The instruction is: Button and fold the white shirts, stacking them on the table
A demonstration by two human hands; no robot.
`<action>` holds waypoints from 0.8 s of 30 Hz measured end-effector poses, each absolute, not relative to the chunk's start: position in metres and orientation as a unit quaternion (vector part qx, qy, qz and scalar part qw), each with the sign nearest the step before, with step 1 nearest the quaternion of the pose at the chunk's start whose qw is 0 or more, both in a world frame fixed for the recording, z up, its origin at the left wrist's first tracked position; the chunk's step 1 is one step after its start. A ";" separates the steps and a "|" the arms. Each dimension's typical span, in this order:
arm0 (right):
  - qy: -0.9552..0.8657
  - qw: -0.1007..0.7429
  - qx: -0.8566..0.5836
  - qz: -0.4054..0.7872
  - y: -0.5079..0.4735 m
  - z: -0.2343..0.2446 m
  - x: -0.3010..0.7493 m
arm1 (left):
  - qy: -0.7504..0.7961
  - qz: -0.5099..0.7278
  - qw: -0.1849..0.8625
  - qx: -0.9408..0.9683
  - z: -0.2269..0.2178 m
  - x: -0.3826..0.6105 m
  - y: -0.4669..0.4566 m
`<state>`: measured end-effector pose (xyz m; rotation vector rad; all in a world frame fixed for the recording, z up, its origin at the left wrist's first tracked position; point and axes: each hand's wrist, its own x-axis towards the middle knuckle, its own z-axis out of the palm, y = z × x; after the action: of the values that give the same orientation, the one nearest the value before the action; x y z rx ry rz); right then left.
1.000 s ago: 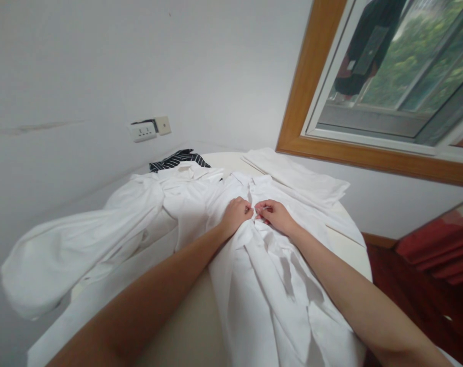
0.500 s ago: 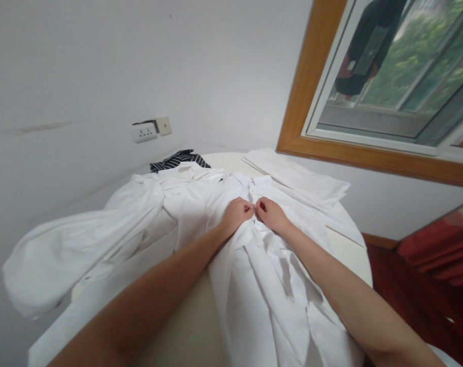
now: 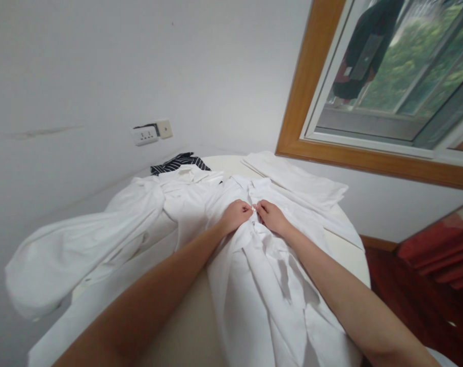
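The left hand point(image 3: 237, 215) and right hand point(image 3: 271, 216) are pinching a rumpled white cloth shirt point(image 3: 250, 285) (another long-sleeved white cloth garment point(image 3: 120, 219) is lying left of the fingers).

Shirt point(image 3: 250, 290) on table point(image 3: 185, 326), another garment point(image 3: 82, 244) at left, wall socket point(image 3: 145, 135) behind that garment.

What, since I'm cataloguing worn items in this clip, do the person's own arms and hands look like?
The left hand and right hand are ungloved, and both forearms are bare, with no watch or bracelet showing. A bit of white cloth shows by the right arm at the bottom edge; whether it is a sleeve, I cannot tell.
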<state>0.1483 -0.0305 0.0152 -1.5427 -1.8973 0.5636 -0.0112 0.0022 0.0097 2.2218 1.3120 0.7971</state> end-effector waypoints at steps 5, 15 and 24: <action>-0.715 0.335 -0.578 0.207 -0.030 0.011 0.147 | 0.471 0.287 0.186 0.813 0.009 -0.011 0.004; -0.680 0.372 -0.610 0.168 0.006 0.009 0.145 | 0.455 0.349 0.169 0.802 0.026 -0.017 -0.005; -0.704 0.374 -0.595 0.099 0.043 0.000 0.161 | 0.483 0.285 0.155 0.813 0.025 -0.010 -0.017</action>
<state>0.1606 0.0432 0.0003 -1.5235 -1.8033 0.2532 -0.0097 -0.0171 0.0245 2.3303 1.3837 0.8155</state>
